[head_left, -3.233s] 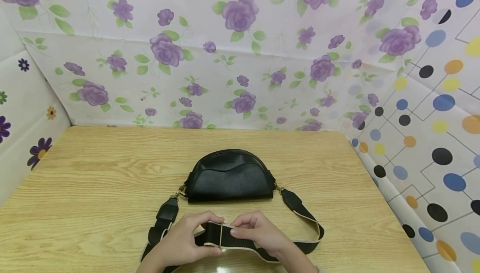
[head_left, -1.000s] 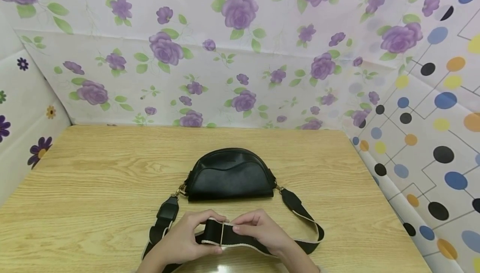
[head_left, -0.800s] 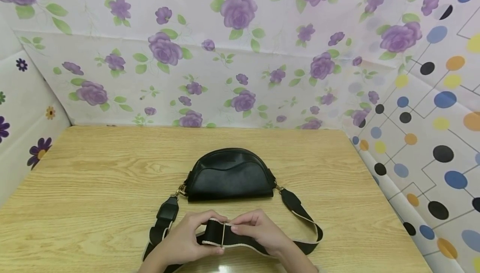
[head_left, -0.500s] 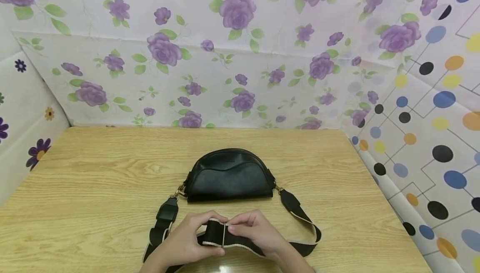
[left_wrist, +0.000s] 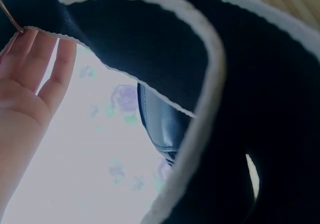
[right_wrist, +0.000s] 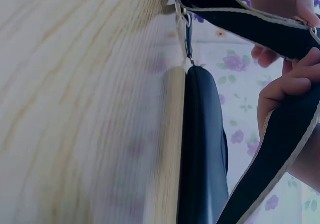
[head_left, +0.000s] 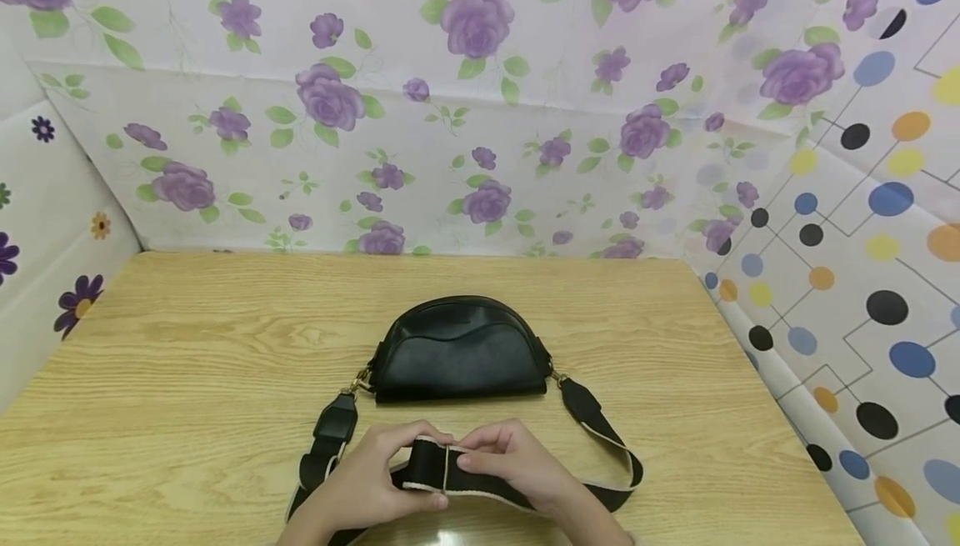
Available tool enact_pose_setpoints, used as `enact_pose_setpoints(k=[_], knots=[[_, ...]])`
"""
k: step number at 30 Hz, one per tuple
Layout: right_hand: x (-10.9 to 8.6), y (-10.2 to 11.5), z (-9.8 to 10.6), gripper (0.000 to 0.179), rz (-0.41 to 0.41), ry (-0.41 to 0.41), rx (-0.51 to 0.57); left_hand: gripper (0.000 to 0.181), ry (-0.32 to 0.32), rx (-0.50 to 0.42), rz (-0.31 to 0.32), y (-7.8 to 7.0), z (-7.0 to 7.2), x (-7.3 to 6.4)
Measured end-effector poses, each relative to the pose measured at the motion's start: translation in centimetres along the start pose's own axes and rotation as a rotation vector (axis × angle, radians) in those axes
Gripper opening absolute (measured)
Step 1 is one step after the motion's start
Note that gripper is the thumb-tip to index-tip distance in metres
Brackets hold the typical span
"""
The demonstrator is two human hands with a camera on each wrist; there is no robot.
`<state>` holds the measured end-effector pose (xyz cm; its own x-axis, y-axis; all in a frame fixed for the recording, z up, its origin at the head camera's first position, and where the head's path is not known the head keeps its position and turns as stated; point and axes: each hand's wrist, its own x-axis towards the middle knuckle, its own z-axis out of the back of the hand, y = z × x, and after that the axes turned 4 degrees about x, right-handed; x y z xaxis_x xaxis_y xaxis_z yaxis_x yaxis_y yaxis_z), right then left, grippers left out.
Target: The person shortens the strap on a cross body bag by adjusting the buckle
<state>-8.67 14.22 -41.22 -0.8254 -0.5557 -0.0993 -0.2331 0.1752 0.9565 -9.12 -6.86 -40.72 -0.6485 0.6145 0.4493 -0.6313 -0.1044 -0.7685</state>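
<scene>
A black half-moon handbag (head_left: 461, 363) lies on the table, its wide black strap (head_left: 487, 478) with cream edging looping toward me. My left hand (head_left: 371, 475) grips the strap's metal slider buckle (head_left: 446, 469) between thumb and fingers, at its top and bottom ends. Just right of the buckle, my right hand (head_left: 517, 463) pinches the strap between thumb and fingers. In the left wrist view the strap (left_wrist: 145, 39) fills much of the frame, with the bag (left_wrist: 162, 116) behind it. In the right wrist view the strap (right_wrist: 285, 134) runs down from the curled right fingers (right_wrist: 287, 89).
The wood-grain table (head_left: 225, 346) extends around the bag. Behind it hangs a sheet with purple roses (head_left: 480, 25); a dotted sheet (head_left: 885, 279) covers the right side and a daisy-patterned sheet (head_left: 45, 221) the left. Metal clips (head_left: 362, 381) join strap and bag.
The buckle and the strap in my hands have shifted slightly; the right thumb sits a little closer to the buckle than before. The bag has stayed in place.
</scene>
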Motion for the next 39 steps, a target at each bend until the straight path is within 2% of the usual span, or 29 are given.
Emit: enact_pose_setpoints(k=[6, 14, 21, 30, 39], knots=[[-0.1, 0.0, 0.8, 0.03, 0.014, 0.0, -0.089, 0.041, -0.006, 0.028, 0.016, 0.2, 0.4, -0.3], [-0.2, 0.1, 1.2, 0.03, 0.023, 0.019, -0.1, 0.042, -0.009, 0.03, 0.014, 0.3, 0.5, -0.4], [-0.1, -0.1, 1.2, 0.032, 0.055, -0.01, -0.091, 0.043, -0.005, -0.003, 0.066, 0.0, 0.6, -0.3], [-0.1, 0.0, 1.0, 0.034, 0.053, -0.034, -0.041, 0.044, -0.001, -0.025, 0.029, 0.5, 0.3, -0.3], [0.0, -0.3, 0.6, 0.041, 0.082, -0.031, 0.012, 0.045, 0.0, -0.032, -0.032, 0.4, 0.1, 0.1]])
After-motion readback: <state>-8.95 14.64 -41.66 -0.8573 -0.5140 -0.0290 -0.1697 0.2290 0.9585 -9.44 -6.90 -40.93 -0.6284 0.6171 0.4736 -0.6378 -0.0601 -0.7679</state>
